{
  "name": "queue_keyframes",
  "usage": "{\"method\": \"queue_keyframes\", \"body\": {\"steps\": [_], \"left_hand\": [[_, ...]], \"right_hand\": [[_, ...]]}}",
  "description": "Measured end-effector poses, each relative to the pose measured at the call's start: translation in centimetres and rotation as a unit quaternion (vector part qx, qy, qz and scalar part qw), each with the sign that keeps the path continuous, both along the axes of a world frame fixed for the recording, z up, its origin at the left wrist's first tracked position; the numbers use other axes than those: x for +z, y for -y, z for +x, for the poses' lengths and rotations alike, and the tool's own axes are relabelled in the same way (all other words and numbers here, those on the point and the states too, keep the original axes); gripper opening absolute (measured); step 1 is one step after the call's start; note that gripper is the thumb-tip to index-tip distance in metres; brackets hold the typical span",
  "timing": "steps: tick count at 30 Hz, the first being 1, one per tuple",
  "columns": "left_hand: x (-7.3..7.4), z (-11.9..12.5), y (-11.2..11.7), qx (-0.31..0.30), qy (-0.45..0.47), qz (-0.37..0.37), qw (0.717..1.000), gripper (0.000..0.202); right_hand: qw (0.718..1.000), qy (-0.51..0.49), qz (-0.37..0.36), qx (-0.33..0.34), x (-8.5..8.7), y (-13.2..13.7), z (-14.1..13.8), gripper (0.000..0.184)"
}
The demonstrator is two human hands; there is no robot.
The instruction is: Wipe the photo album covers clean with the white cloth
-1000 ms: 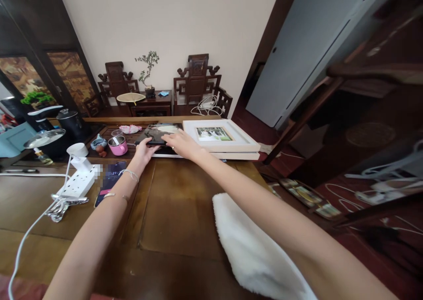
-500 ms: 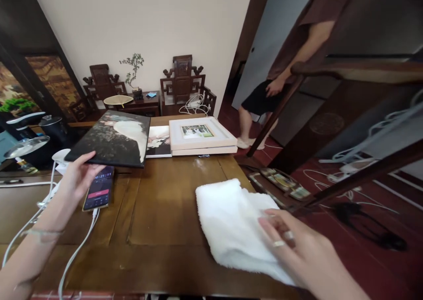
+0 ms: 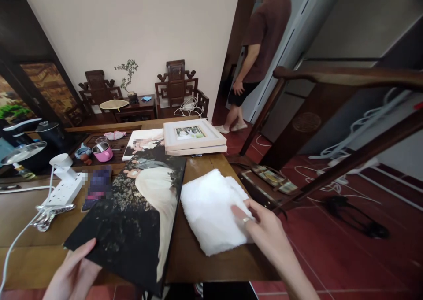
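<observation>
My left hand grips the lower left corner of a dark wedding photo panel, thumb on its face. The panel lies tilted over the near part of the table and shows a figure in a long white gown. Just right of it is a folded, fluffy white towel. My right hand is closed on the towel's right edge, with the thumb on top and a ring on one finger. The fingertips under the cloth are hidden.
Behind stand stacked white picture frames beside another photo panel. To the left are a phone, a white power strip, a pink cup and a glass lid. A wooden chair is at right; a person stands beyond.
My left hand has brought the photo panel down and nearer, beside the towel. The right hand has closed on the towel, which has shifted left. The person beyond has moved farther back.
</observation>
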State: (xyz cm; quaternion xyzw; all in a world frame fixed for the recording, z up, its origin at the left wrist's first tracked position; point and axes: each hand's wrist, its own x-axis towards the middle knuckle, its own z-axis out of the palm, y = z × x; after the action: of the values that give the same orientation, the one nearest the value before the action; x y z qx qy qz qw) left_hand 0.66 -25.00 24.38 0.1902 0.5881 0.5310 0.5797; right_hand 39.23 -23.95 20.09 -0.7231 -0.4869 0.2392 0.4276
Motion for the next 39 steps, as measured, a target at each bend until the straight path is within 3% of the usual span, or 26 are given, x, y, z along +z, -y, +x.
{"method": "queue_keyframes", "body": {"steps": [3,5,7,11,15,19,21,24,27,31,34,36,39], "left_hand": [[-0.5,1.0,0.8,0.022,-0.001,-0.004,1.000,0.061],[-0.8,1.8,1.1,0.033,0.008,0.011,0.999,0.071],[-1.1,2.7,1.2,0.041,0.016,0.038,0.998,0.078],[-1.5,3.7,1.4,0.045,0.025,0.065,0.997,0.084],[-2.0,3.6,1.5,0.039,0.045,0.065,0.996,0.084],[-2.9,2.6,1.4,0.035,0.053,0.058,0.996,0.083],[-3.4,2.0,1.3,0.033,0.053,0.059,0.996,0.082],[-3.8,1.2,1.2,0.032,0.045,0.060,0.997,0.079],[-3.9,0.6,1.1,0.035,0.041,0.055,0.997,0.078],[-4.0,-0.1,0.6,0.023,0.068,0.044,0.996,0.082],[-4.4,-0.3,0.1,0.005,0.074,0.046,0.996,0.084],[-4.6,-0.2,-0.1,0.002,0.071,0.049,0.996,0.084],[-4.7,0.0,-0.1,0.002,0.071,0.052,0.996,0.082]], "right_hand": [[0.988,-0.150,-0.003,0.041,0.2,1.2,1.4,0.035],[0.981,-0.186,-0.034,0.053,0.7,1.3,2.2,0.038],[0.987,-0.142,-0.050,0.063,1.5,0.6,2.8,0.041],[0.995,0.043,-0.030,0.085,2.7,-2.6,3.5,0.047],[0.987,0.057,-0.068,0.135,3.2,-5.2,3.1,0.043],[0.974,-0.014,-0.082,0.210,3.8,-5.6,2.6,0.031],[0.962,-0.106,-0.097,0.231,3.9,-5.6,3.0,0.032],[0.930,-0.282,-0.134,0.196,3.6,-5.7,4.1,0.043],[0.924,-0.331,-0.147,0.125,2.8,-5.9,5.1,0.049],[0.945,-0.281,-0.127,0.106,1.6,-5.9,5.7,0.055],[0.991,-0.079,-0.062,0.083,0.5,-5.7,5.9,0.045],[0.997,0.029,-0.043,0.056,-0.2,-5.4,5.8,0.034],[0.996,0.059,-0.050,0.040,-0.7,-4.7,5.5,0.032]]}}
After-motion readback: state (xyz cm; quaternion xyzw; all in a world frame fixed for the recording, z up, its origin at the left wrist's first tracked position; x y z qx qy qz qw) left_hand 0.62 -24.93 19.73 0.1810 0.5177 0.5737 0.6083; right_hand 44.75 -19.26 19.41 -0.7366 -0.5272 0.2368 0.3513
